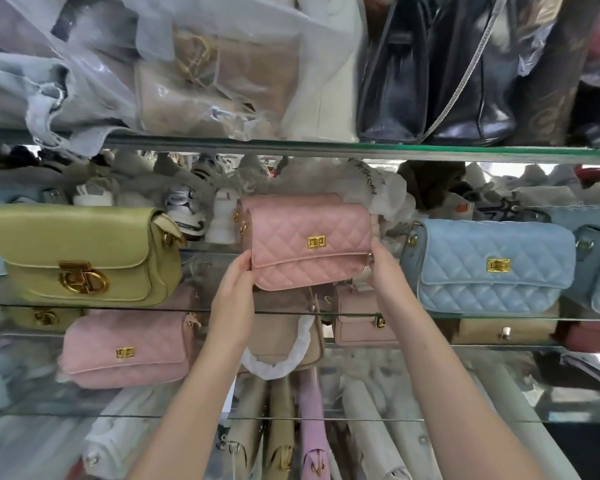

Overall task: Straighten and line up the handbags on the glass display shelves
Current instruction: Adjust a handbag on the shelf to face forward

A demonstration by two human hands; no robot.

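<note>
We hold the pink quilted flap handbag (309,244) w/ gold turn-lock, ctr of frame. Our left hand (234,289) pinches its lower-left corner, thumb on the front; our right hand (383,268) grips the right end. The bag tilts slightly over the middle glass shelf (409,314); can't tell if it touches the glass. Same shelf, frame left: yellow-green smooth flap bag (84,258). Frame right: light blue quilted bag (492,265). Upper right, on the top glass shelf (430,150): black leather bag (430,71).

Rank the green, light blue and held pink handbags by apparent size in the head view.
Largest, too alike to rank: green handbag, light blue quilted handbag.
Smallest: pink quilted handbag.
</note>
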